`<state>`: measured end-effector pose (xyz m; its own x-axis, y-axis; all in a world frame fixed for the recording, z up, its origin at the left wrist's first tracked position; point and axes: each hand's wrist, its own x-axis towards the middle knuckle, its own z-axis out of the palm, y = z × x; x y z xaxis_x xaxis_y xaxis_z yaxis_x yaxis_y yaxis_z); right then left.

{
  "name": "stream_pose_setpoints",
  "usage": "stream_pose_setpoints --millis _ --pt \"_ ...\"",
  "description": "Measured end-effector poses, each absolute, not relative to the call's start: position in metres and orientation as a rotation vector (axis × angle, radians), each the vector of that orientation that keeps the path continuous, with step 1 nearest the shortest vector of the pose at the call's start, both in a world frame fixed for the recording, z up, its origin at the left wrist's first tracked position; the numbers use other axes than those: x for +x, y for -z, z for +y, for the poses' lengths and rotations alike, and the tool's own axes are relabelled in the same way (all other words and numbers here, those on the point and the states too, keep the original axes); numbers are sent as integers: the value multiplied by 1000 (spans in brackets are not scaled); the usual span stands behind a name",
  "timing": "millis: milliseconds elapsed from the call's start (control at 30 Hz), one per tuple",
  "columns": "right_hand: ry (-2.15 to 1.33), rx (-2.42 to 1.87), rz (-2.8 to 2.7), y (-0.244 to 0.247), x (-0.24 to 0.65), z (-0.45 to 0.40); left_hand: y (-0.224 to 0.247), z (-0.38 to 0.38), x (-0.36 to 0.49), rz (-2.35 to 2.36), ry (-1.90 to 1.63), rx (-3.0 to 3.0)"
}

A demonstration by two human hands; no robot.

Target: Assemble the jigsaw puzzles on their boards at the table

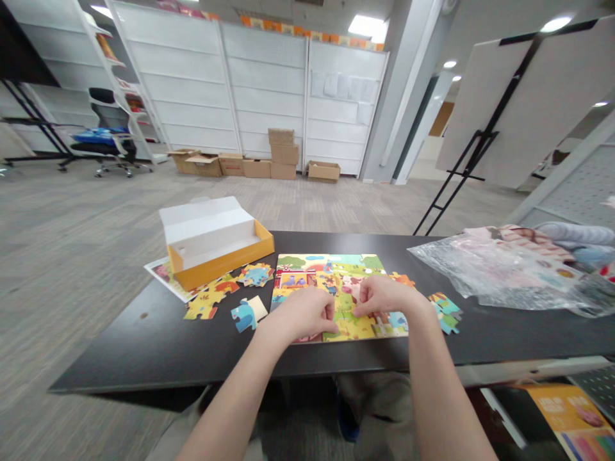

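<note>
Noting both hands over a nearly complete farmyard jigsaw puzzle [327,282], which lies flat on the black bench [106,365], near the edge closest to the person. Left hand [307,314]: fingers [330,318] curled and close together, tips down on the lower middle of the puzzle. Right hand [387,296]: fingers [366,293] bent down onto the puzzle centre, thumb side facing the left hand, the two hands just apart. Whether either hand is clamped on a single piece cannot be told, as the fingers cover the contact points. Loose pieces: a blue elephant piece [245,315] beside the puzzle's left edge, a blue-and-yellow piece [255,275] above it, yellow pieces [206,304] further left, and a small stack of green-and-blue pieces [446,312] off the right edge. An open yellow puzzle box [221,256] with a white inner lid sits at upper left, partly on a printed picture sheet [161,272]. A clear plastic bag [485,272] lies at the bench's right side, touching folded fabric [557,235]. Beyond the bench, cardboard boxes [254,163] stand on the carpeted floor [307,198] along white pegboard shelving [264,89].
</note>
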<state>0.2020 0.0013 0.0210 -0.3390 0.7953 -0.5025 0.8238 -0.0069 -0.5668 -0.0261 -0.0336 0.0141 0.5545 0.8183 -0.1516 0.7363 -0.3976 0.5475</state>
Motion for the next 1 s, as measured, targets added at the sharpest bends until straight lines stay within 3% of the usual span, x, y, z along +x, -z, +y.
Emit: stream_pose_setpoints --millis 267,1000 --pt "1082 1866 2185 -21 198 0 -11 -36 -24 1327 -146 2275" --pt "1275 1829 2208 -19 199 1 -6 -39 -7 1419 -171 2398"
